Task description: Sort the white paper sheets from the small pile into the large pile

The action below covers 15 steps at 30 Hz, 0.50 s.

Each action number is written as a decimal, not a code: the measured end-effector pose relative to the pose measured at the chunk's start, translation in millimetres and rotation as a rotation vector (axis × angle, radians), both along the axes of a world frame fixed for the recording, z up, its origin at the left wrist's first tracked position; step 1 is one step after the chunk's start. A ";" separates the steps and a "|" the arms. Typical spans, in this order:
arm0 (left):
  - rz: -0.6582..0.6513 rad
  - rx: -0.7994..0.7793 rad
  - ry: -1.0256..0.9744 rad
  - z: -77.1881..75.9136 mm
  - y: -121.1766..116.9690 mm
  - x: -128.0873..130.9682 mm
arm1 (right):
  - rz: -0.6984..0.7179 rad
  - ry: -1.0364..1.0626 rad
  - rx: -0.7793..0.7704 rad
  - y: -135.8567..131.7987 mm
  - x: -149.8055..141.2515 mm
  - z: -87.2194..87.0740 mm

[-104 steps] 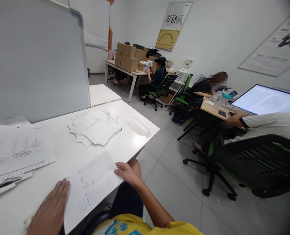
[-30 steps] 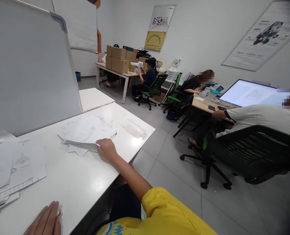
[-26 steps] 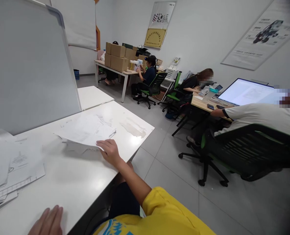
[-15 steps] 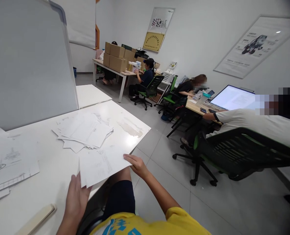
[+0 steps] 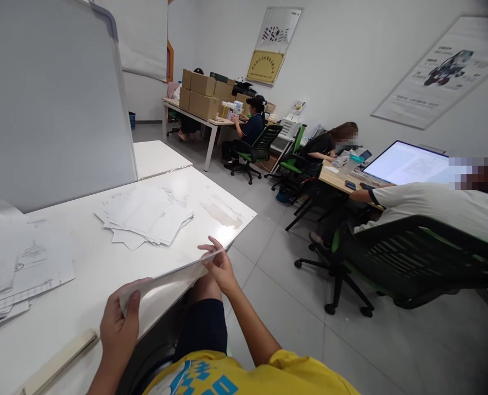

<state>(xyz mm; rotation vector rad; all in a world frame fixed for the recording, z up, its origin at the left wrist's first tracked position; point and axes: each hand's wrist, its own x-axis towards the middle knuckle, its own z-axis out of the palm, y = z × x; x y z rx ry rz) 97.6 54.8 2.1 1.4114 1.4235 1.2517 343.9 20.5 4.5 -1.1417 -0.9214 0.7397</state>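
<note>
Between my two hands a sheaf of paper sheets (image 5: 172, 282) is held nearly edge-on at the table's near edge; how many sheets it has I cannot tell. My left hand (image 5: 120, 321) grips its left end, thumb on the near side and fingers behind. At the right end, my right hand (image 5: 218, 264) pinches the sheets, with some fingers raised behind them. Just beyond lies a loose, fanned pile of papers (image 5: 147, 216) on the white table (image 5: 83, 241). More printed papers (image 5: 41, 255) lie at the left, and a long cream-coloured stapler-like object (image 5: 58, 362) rests near my left forearm.
A grey partition (image 5: 54, 104) stands along the table's far left side. To the right, a person in a white shirt (image 5: 437, 211) sits on a black-green chair (image 5: 428, 263) by a monitor (image 5: 408, 162). Further back are seated people and stacked cardboard boxes (image 5: 202, 96).
The sheets have gone from lying face-up to standing almost edge-on. My left hand has come up and wrapped its thumb over their end. The view has shifted slightly.
</note>
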 end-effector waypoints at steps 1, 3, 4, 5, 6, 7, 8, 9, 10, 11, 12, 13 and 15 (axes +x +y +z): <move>0.026 0.052 0.014 -1.9 -0.4 -2.1 | -0.008 0.011 0.011 7.4 -2.1 4.3; 0.065 0.127 0.023 -6.8 -1.2 -3.9 | -0.031 0.035 0.038 21.3 -4.9 8.2; 0.079 0.145 0.024 -9.3 -1.6 -4.0 | -0.029 0.045 0.055 27.5 -5.8 7.5; 0.085 0.159 0.016 -11.5 -1.9 -3.9 | -0.015 0.052 0.069 32.8 -6.6 5.1; 0.074 0.171 0.000 -13.3 -2.2 -3.6 | 0.009 0.056 0.069 37.2 -7.5 1.4; 0.065 0.177 -0.020 -14.4 -2.4 -3.4 | 0.035 0.059 0.054 40.4 -8.6 -3.3; 0.057 0.174 -0.035 -14.9 -2.3 -3.3 | 0.060 0.064 0.028 42.5 -10.1 -8.3; 0.050 0.166 -0.046 -14.7 -2.2 -3.4 | 0.079 0.070 0.002 43.6 -12.0 -13.0; 0.043 0.156 -0.050 -14.1 -2.0 -3.7 | 0.094 0.077 -0.021 43.5 -14.0 -16.8; 0.034 0.146 -0.040 -13.1 -2.0 -4.1 | 0.106 0.083 -0.033 42.4 -15.9 -18.9; 0.019 0.138 -0.017 -11.7 -2.4 -4.7 | 0.116 0.086 -0.035 40.4 -17.4 -19.0; -0.001 0.136 0.012 -9.7 -3.5 -5.5 | 0.127 0.080 -0.033 37.4 -18.3 -16.6; -0.044 0.149 0.065 -4.0 -9.2 -8.0 | 0.165 0.017 -0.062 29.2 -17.9 -5.2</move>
